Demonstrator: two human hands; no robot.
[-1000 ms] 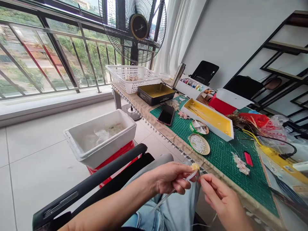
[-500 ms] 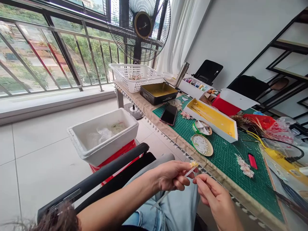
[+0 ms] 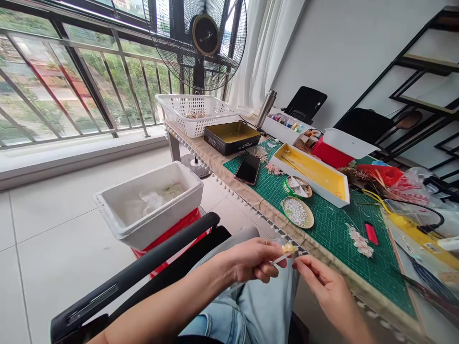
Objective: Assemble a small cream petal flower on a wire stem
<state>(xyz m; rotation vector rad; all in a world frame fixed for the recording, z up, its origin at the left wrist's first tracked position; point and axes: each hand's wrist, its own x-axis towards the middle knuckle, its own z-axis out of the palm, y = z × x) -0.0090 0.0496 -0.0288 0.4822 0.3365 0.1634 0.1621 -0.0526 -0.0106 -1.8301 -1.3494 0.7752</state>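
Over my lap, my left hand (image 3: 258, 260) is closed, with a small pale yellow flower piece (image 3: 289, 248) at its thumb and forefinger. A thin whitish strip (image 3: 281, 258) also passes through those fingers. Close by on the right, my right hand (image 3: 322, 282) is pinched, its fingertips a little apart from the left hand; whatever lies between them is too small to make out. Beyond the hands, on a green cutting mat (image 3: 328, 243), stand a round dish of pearl beads (image 3: 297, 212) and a divided round tin (image 3: 297, 186). A pink flower spray (image 3: 359, 241) lies farther right.
A pink-red lighter-like object (image 3: 371, 233), a phone (image 3: 248, 168), a yellow-lined white tray (image 3: 311, 174) and a black box (image 3: 232, 138) are on the table. The chair armrest (image 3: 136, 267) and a white bin (image 3: 150, 200) stand at left. A fan (image 3: 205, 34) stands behind.
My right hand has shifted slightly right and away from the left hand. The left hand still holds the yellow flower piece and strip. The whole view has shifted slightly.
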